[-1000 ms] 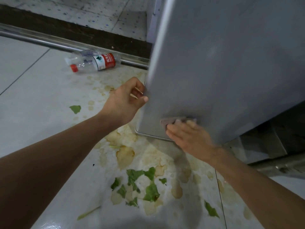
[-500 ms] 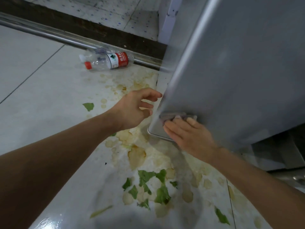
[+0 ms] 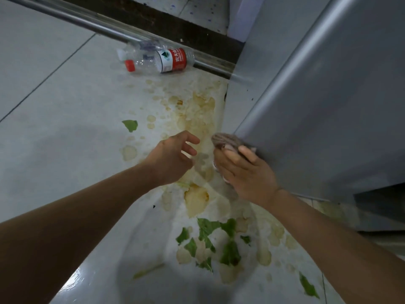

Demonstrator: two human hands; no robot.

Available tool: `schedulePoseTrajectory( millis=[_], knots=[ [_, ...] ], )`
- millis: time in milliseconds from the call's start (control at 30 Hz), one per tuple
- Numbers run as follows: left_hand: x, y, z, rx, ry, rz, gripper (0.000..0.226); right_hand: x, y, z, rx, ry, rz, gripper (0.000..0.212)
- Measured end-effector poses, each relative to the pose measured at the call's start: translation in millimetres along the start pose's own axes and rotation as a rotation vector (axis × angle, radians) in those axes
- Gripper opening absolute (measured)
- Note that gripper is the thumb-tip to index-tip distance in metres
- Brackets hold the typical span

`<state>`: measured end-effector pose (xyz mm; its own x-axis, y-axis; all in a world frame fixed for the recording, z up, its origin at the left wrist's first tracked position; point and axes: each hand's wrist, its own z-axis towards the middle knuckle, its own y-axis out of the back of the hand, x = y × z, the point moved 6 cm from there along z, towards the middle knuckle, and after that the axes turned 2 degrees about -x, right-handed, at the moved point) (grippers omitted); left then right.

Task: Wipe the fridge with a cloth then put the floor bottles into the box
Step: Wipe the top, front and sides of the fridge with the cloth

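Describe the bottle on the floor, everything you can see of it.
The bottle is clear plastic, looks empty, and lies on its side on the pale tiled floor. Its red cap points left; a red and white label with a green mark wraps the body. It rests right beside the metal rail. Neither hand touches it; yellowish stains spread just below it.

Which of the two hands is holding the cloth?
The right hand holds the cloth at the fridge's lower corner; the left hand is empty, fingers relaxed.
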<state>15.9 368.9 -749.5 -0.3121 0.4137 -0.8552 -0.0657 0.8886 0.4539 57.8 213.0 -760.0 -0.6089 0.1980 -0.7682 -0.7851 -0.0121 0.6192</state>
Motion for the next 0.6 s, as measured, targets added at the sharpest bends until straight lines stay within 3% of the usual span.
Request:
schedulePoseTrajectory(
  millis=[100, 200, 500, 600],
  knots=[
    [3, -6, -2, 0.007, -0.008, 0.017, 0.039, 29, -15, 2, 0.185, 0.088, 0.055, 0.047],
    [-1, -8, 0, -0.009, -0.013, 0.026, 0.039, 48, -21, 4, 0.256, 0.184, 0.001, 0.053],
    [-9, -33, 9, -0.07, -0.051, 0.068, 0.039, -19, -24, -140, 0.182, 0.095, 0.006, 0.047],
    [-12, -46, 11, -0.079, -0.06, 0.066, 0.043, -24, -27, -139, 0.16, 0.067, 0.093, 0.04]
  ],
)
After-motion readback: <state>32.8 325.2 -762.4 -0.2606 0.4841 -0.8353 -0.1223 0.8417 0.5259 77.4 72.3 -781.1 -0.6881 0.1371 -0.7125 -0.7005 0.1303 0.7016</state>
